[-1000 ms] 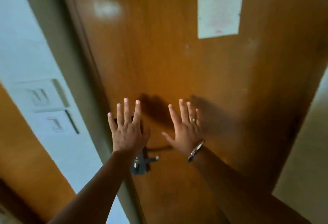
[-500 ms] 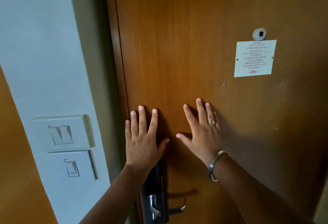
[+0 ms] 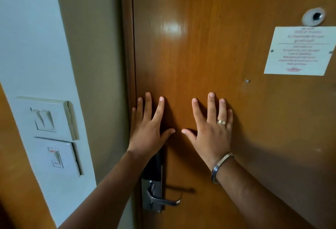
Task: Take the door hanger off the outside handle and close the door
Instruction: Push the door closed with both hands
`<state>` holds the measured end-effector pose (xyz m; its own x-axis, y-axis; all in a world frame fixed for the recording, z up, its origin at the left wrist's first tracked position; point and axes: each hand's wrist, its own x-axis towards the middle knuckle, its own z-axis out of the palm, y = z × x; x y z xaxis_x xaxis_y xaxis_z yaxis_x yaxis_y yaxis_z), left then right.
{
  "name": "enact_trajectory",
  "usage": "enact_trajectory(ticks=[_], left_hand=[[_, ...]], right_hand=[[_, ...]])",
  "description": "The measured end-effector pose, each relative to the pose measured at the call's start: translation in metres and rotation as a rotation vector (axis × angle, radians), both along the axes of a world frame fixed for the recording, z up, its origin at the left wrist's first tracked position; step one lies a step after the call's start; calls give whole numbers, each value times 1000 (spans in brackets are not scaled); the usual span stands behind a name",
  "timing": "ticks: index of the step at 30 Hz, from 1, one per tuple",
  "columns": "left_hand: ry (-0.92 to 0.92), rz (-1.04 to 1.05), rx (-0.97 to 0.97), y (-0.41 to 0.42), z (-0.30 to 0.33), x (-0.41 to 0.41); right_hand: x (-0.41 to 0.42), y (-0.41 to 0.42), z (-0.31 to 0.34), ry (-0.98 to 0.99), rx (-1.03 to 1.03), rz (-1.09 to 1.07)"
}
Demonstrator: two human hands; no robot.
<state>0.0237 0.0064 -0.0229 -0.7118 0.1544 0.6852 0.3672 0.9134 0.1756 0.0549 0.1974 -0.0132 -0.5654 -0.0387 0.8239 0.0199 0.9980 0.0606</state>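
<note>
Door (image 3: 209,56): rigid, likely heavy, glossy face. Left hand (image 3: 148,132) and right hand (image 3: 211,134) lie flat, fingers spread, grasping nothing. Handle (image 3: 163,200) offers firmer hold.

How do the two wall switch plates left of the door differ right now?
The upper plate carries two rockers side by side; the lower plate carries a single rocker. The lower plate's rocker has a small red mark at its top; the upper plate shows none. The upper plate's right edge stands out thick, looking lifted off the wall, while the lower plate sits flatter. Both are pale, squarish and mounted on the same white wall strip.
</note>
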Motion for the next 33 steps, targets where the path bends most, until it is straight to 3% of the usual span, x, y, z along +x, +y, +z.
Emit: enact_trajectory(ticks=[15, 27, 33], left_hand=[[-131, -14, -33, 10, 10, -38], [-47, -57, 8, 14, 4, -55], [-44, -90, 48, 13, -7, -74]], right_hand=[[-32, 3, -1, -57, -36, -20], [-43, 5, -3, -37, 7, -35], [-61, 9, -10, -29, -101, 58]])
